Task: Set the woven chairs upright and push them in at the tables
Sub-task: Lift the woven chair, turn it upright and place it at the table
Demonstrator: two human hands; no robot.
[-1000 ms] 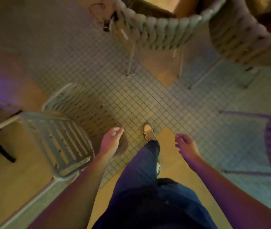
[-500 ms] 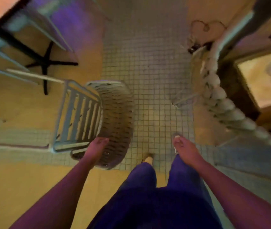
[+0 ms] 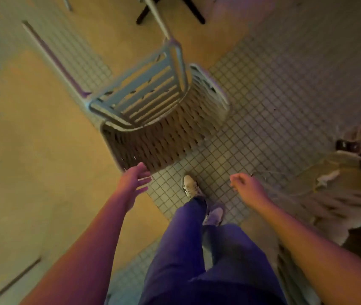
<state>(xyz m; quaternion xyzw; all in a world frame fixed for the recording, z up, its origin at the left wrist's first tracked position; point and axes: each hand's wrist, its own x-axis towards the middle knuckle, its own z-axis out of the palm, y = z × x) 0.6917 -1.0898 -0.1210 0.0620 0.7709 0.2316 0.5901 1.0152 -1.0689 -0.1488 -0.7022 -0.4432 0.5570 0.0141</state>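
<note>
Chair (image 3: 153,111) lay tipped on the tile floor (image 3: 274,95), slatted seat underside facing up, woven back toward us, legs pointing away toward a table base (image 3: 170,7) at the top of view. Our left hand (image 3: 134,180) hung just short of the chair's near corner, fingers spread wide, holding nothing, no contact that we could see. Right hand (image 3: 246,187) sat well to the chair's right, fingers loosely curled, empty. One shoe (image 3: 190,186) was planted close to the chair's near edge.

Risks as we judged them: a one-handed lift at that corner could twist the chair and let it slip; legs swinging up might strike the table base; our forward foot sat where the back would pivot. A second woven chair (image 3: 329,194), right of the first, looked blurred, its position unclear.
</note>
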